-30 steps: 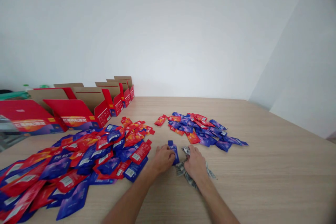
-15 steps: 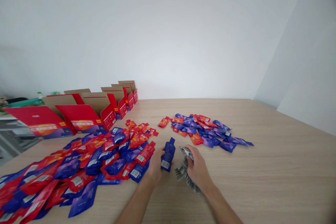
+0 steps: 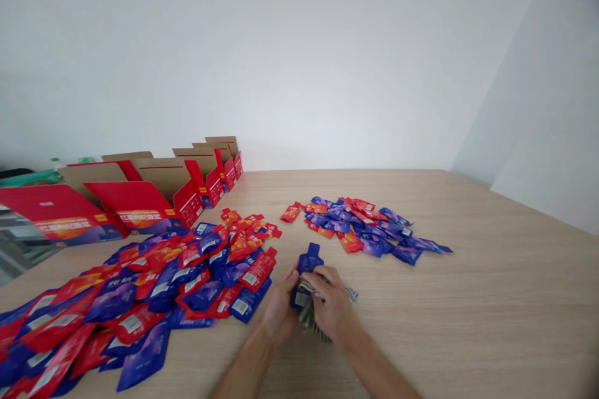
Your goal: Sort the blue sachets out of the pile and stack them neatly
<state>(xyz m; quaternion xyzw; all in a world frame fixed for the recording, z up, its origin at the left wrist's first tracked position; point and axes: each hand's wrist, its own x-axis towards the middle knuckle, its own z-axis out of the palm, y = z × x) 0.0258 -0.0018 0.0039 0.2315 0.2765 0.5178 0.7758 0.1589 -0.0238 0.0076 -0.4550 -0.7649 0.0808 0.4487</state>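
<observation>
A blue pouch with a narrow top tab is held by my left hand, the thumb along its left edge. Its barcode side faces me. My right hand grips a striped grey cloth and presses it against the pouch's face, so the pouch's right part is covered. Folds of the cloth hang below the fingers. To the left of my hands, a large heap of red and blue pouches spreads across the table. Beyond my hands lies a smaller pile of similar pouches.
Open red cartons with raised cardboard flaps stand in a row along the table's left side. The wood-grain table reaches to a white wall. Green items sit on another surface at far left.
My right hand has moved left with the cloth and now presses it on the blue pouch. Previously the cloth and pouch were apart. The view has shifted slightly.
</observation>
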